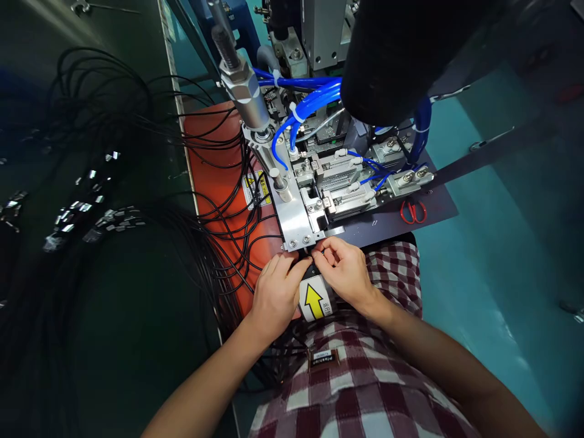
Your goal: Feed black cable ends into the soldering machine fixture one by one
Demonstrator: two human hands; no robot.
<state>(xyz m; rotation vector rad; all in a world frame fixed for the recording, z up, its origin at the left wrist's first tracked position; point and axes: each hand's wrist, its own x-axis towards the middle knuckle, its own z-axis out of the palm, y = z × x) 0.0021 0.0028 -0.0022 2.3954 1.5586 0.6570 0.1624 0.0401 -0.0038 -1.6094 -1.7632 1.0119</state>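
My left hand [278, 292] and my right hand [345, 271] meet at the near edge of a silver metal plate [294, 222] on a machine. Fingers of both hands are pinched close together there. Whatever sits between the fingertips is too small and covered to make out. Just below them is a white label with a yellow arrow [314, 301]. Black cables [228, 267] run from the left toward the plate, passing beside my left hand.
Blue air tubes [319, 97] and small pneumatic cylinders [351, 204] fill the machine behind the plate. Red-handled scissors [413, 212] lie on the grey base at right. A large black cylinder [387, 61] hangs overhead. Cable ends with shiny connectors [77, 210] spread over the left table.
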